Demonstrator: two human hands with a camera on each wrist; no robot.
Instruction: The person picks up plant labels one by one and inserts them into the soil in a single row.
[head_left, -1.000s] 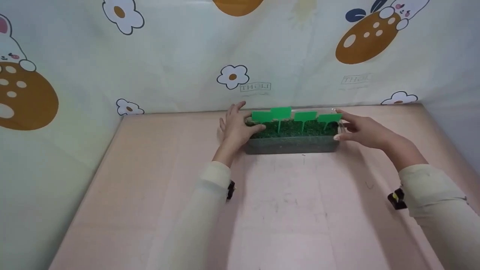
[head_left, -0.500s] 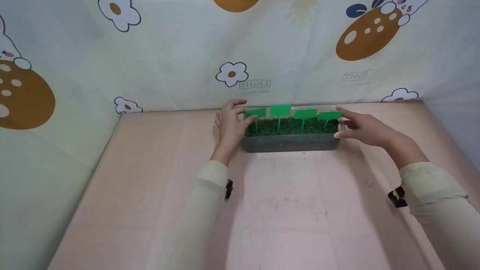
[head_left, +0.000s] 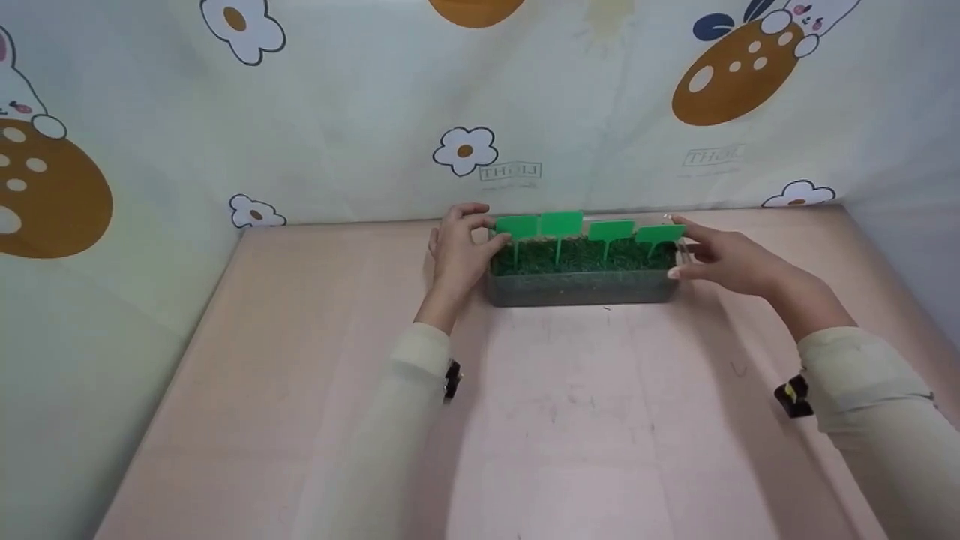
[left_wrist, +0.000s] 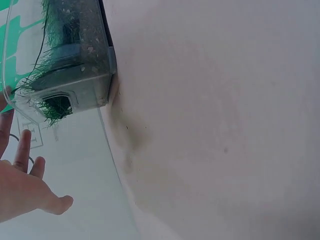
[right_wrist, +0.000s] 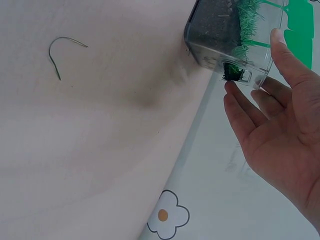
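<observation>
A clear rectangular planter box point(head_left: 585, 290) of dark soil and green grass sits at the back of the table. Several green plant labels point(head_left: 562, 223) stand in a row in the grass. At the box's left end, my left hand point(head_left: 459, 259) pinches the edge of the leftmost label point(head_left: 516, 226) between thumb and index finger, its other fingers spread. My right hand point(head_left: 731, 262) holds the opposite end, thumb at the front rim and fingers along the end wall. Grass pokes out through a slot in that end wall, plain in the right wrist view point(right_wrist: 232, 72).
Behind the box rises a printed curtain point(head_left: 360, 150) with flowers and rabbits, meeting the table's back edge. The pale pink table point(head_left: 570, 450) spreads out in front. A thin curved green strand point(right_wrist: 52, 55) lies on it, to the right of the box.
My left hand has closed its thumb and index finger at the leftmost label, which has shifted left and now stands more upright. The right hand keeps its place.
</observation>
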